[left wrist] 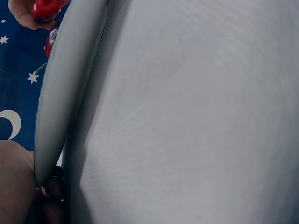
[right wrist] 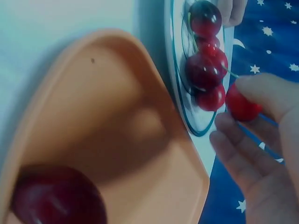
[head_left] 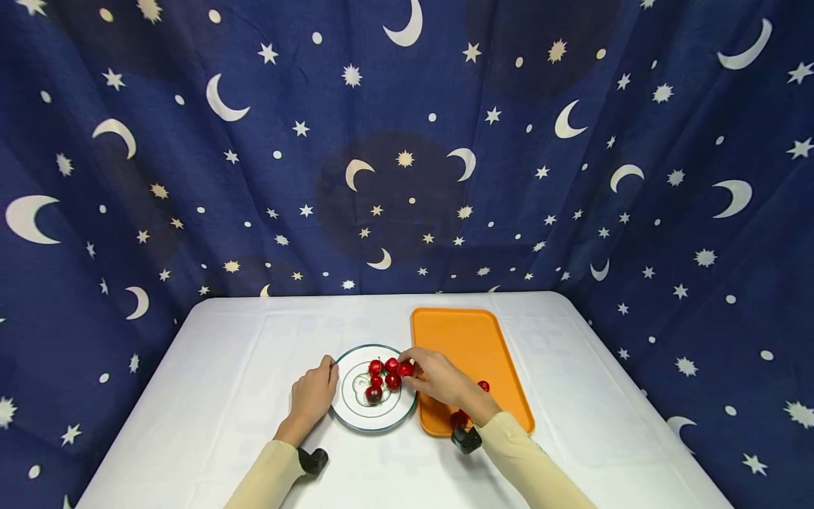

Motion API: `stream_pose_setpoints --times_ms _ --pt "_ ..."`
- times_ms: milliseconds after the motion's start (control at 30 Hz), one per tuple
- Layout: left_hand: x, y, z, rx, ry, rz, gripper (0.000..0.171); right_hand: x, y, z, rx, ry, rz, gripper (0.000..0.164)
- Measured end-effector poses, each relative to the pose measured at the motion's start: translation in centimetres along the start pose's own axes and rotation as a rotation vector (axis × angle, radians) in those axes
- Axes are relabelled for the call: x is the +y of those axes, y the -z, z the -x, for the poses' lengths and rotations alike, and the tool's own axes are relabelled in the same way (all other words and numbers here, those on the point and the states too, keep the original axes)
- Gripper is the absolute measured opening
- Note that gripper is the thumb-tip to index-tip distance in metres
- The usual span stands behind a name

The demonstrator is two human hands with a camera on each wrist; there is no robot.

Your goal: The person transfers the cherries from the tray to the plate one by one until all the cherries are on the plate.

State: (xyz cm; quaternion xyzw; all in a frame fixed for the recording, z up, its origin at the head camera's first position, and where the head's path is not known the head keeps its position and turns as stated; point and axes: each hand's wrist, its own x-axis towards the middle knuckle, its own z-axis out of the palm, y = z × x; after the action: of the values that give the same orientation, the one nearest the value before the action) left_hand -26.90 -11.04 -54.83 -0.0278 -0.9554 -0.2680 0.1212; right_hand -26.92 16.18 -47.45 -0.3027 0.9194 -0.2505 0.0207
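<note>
A white plate [head_left: 345,411] with a dark green rim holds several red cherries [head_left: 374,393]. At its left side, my left hand [head_left: 311,392] grips the rim; in the left wrist view the plate's edge [left wrist: 70,84] runs between thumb and fingers. Over the plate's right edge, my right hand [head_left: 441,378] pinches a red cherry [right wrist: 243,103] between thumb and fingers, close beside the other cherries. Under the right forearm lies an orange tray [head_left: 453,332] with more cherries, one [head_left: 484,386] near its right side and a darker one [head_left: 458,419] close to the wrist, partly hidden.
Both plate and tray lie side by side on a table with a white cloth [head_left: 242,367]. Behind and beside the table hangs a dark blue curtain [head_left: 407,233] printed with moons and stars. Each wrist wears a small black device [head_left: 313,461].
</note>
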Motion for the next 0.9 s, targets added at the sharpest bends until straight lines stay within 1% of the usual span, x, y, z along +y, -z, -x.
stream_pose_setpoints --times_ms 133,233,400,533,733,900 --pt "0.1 0.1 -0.1 0.009 -0.001 0.0 0.021 -0.1 -0.3 -0.1 -0.03 0.081 -0.002 0.035" --pt "0.1 0.0 -0.1 0.018 -0.003 0.0 0.02 -0.1 -0.5 0.0 -0.059 0.105 0.008 0.034" --pt "0.1 -0.2 0.2 0.04 -0.015 -0.004 0.019 -0.4 -0.8 0.4 -0.11 0.09 0.032 0.034" --pt "0.1 -0.2 0.2 0.028 -0.007 -0.005 0.019 -0.4 -1.0 0.5 -0.111 0.097 0.063 0.036" --pt "0.2 -0.1 0.1 0.016 0.001 -0.006 0.02 -0.1 -1.4 0.7 -0.11 0.137 0.081 0.032" --pt "0.3 -0.1 0.1 0.009 0.002 -0.005 0.021 -0.1 -1.6 0.9 -0.108 0.134 0.115 0.031"
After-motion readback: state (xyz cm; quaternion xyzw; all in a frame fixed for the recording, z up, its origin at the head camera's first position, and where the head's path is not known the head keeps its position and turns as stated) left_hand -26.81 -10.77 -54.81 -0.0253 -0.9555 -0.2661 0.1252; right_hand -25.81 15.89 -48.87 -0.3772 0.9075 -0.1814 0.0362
